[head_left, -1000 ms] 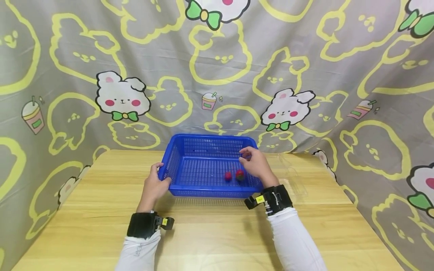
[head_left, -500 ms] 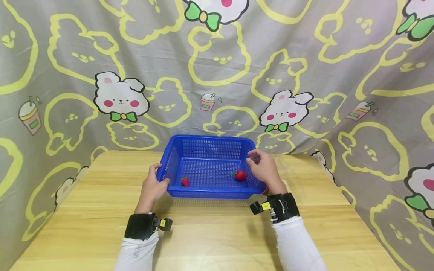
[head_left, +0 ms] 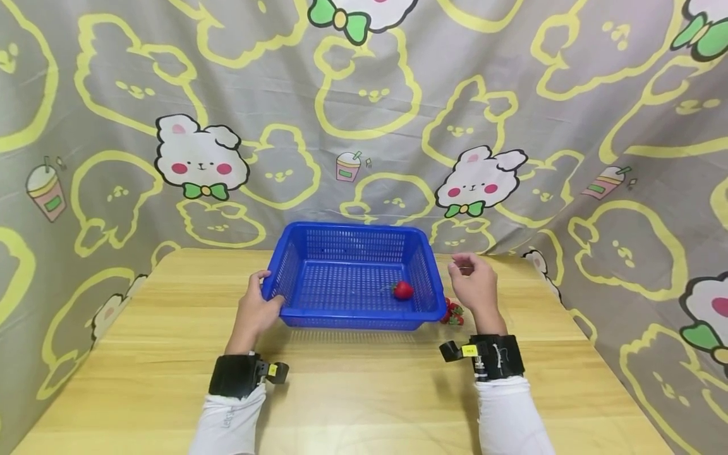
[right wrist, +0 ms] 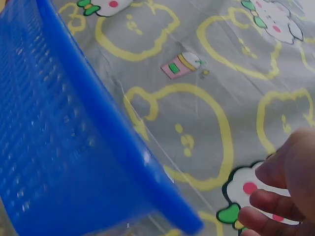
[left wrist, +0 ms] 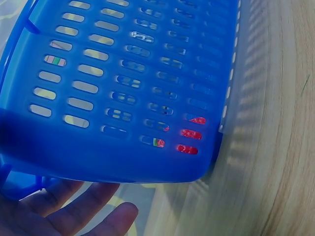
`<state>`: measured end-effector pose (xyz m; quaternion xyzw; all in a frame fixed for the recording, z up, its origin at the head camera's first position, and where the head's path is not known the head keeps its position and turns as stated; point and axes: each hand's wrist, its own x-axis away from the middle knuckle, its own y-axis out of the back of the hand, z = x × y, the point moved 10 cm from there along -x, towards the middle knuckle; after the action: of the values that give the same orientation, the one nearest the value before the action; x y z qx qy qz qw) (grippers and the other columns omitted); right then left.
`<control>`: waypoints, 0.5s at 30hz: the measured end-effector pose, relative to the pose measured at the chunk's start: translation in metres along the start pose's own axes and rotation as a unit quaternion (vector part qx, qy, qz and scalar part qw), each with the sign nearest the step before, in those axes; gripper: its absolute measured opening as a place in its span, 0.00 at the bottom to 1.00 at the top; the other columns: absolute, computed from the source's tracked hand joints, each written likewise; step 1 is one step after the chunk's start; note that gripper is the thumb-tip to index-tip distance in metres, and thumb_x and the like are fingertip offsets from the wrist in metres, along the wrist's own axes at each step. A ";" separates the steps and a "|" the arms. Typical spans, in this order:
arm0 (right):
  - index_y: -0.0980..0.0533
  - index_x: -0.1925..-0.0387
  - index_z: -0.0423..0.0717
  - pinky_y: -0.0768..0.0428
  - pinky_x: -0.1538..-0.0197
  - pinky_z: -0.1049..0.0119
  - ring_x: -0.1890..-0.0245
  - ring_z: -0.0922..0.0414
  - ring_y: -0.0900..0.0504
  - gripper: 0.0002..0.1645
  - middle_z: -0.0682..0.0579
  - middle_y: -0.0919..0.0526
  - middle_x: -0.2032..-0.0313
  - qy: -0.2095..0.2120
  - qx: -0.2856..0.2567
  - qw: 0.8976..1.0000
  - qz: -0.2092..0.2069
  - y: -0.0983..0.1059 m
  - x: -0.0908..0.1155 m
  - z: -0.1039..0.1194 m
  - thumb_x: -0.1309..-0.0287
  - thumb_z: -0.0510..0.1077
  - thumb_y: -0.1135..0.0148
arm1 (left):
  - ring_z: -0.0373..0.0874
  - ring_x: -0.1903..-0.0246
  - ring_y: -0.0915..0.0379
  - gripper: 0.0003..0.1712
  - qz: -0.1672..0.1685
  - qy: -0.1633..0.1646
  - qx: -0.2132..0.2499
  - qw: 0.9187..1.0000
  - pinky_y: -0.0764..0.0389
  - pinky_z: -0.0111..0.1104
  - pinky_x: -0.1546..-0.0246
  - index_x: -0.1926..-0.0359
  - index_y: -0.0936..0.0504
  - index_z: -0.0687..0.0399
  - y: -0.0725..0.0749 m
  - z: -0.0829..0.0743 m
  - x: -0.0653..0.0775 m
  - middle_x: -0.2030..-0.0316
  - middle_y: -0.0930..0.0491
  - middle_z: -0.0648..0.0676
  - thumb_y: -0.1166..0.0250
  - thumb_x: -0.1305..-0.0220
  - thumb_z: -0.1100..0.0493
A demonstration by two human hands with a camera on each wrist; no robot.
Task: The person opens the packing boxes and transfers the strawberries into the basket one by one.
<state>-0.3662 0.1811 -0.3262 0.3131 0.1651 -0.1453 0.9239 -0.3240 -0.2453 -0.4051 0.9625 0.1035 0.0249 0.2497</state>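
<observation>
A blue plastic basket (head_left: 355, 319) with slotted walls stands on the table. My left hand (head_left: 256, 316) grips its left rim, the thumb near the front corner; in the left wrist view the fingers (left wrist: 86, 209) show just below the rim. Inside, a red strawberry (head_left: 403, 290) lies near the right end. Red fruit (left wrist: 191, 134) shows through the slots of the left wall, low in the corner. My right hand (head_left: 476, 287) hovers right of the basket with loosely bent fingers, nothing visible in them. Several strawberries (head_left: 453, 312) sit beside the basket, below this hand.
Wooden table (head_left: 364, 392) surrounds the basket. Faint outlines of a clear plastic container show at the right, around the loose strawberries. A patterned curtain (head_left: 296, 95) hangs close behind the table and along both sides.
My right hand has moved right, out from over the basket, uncovering the strawberries beside it. One strawberry rolled left in the basket and dropped from the head view. The left hand keeps its grip.
</observation>
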 end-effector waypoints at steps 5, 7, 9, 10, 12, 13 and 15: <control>0.24 0.55 0.37 0.21 0.55 0.45 0.57 0.41 0.20 0.14 0.36 0.18 0.57 -0.038 0.013 0.999 0.010 0.002 0.004 -0.024 0.38 0.42 0.43 | 0.70 0.43 0.36 0.37 0.002 -0.001 -0.001 1.000 0.33 0.61 0.44 0.29 0.52 0.56 0.000 -0.001 -0.001 0.38 0.38 0.75 0.48 0.36 0.63; 0.24 0.55 0.38 0.22 0.55 0.46 0.58 0.41 0.20 0.14 0.35 0.18 0.57 -0.046 0.020 0.999 0.015 0.002 0.006 -0.033 0.38 0.42 0.44 | 0.69 0.42 0.37 0.37 0.004 0.001 0.003 1.000 0.34 0.62 0.43 0.29 0.52 0.56 -0.001 -0.001 0.000 0.38 0.38 0.75 0.48 0.36 0.63; 0.24 0.55 0.37 0.21 0.57 0.46 0.58 0.42 0.20 0.14 0.36 0.18 0.58 -0.052 0.029 0.998 0.018 0.002 0.008 -0.041 0.38 0.42 0.44 | 0.69 0.41 0.38 0.37 0.005 0.003 0.005 1.000 0.35 0.62 0.42 0.29 0.52 0.56 -0.001 0.000 0.000 0.37 0.39 0.75 0.48 0.36 0.63; 0.24 0.55 0.38 0.21 0.57 0.47 0.59 0.42 0.20 0.14 0.36 0.18 0.58 -0.053 0.035 0.998 0.019 0.001 0.009 -0.045 0.38 0.42 0.44 | 0.69 0.41 0.38 0.37 0.006 0.005 0.006 1.000 0.35 0.62 0.41 0.29 0.52 0.56 -0.001 0.000 0.000 0.37 0.39 0.75 0.48 0.36 0.63; 0.24 0.55 0.38 0.21 0.57 0.47 0.59 0.42 0.20 0.14 0.37 0.18 0.59 -0.055 0.050 0.997 0.022 0.000 0.011 -0.052 0.38 0.42 0.45 | 0.69 0.41 0.39 0.37 0.009 0.008 0.008 1.000 0.36 0.62 0.41 0.29 0.53 0.56 -0.001 0.001 0.001 0.37 0.39 0.75 0.48 0.36 0.63; 0.24 0.55 0.37 0.21 0.57 0.47 0.59 0.42 0.20 0.14 0.37 0.18 0.59 -0.054 0.057 0.997 0.024 0.000 0.011 -0.055 0.38 0.42 0.45 | 0.70 0.41 0.39 0.37 0.010 0.009 0.007 1.000 0.35 0.62 0.41 0.29 0.53 0.56 -0.001 0.001 0.001 0.37 0.40 0.75 0.48 0.36 0.62; 0.24 0.55 0.37 0.22 0.57 0.47 0.58 0.41 0.20 0.14 0.37 0.18 0.59 -0.056 0.074 0.995 0.034 -0.002 0.011 -0.060 0.39 0.42 0.45 | 0.70 0.41 0.38 0.37 0.010 0.008 0.004 1.000 0.35 0.62 0.42 0.29 0.53 0.56 -0.001 0.001 0.000 0.37 0.40 0.75 0.48 0.35 0.62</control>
<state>-0.3702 0.2151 -0.3769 0.3772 0.0909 -0.1433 0.9104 -0.3238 -0.2448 -0.4062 0.9642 0.0959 0.0350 0.2447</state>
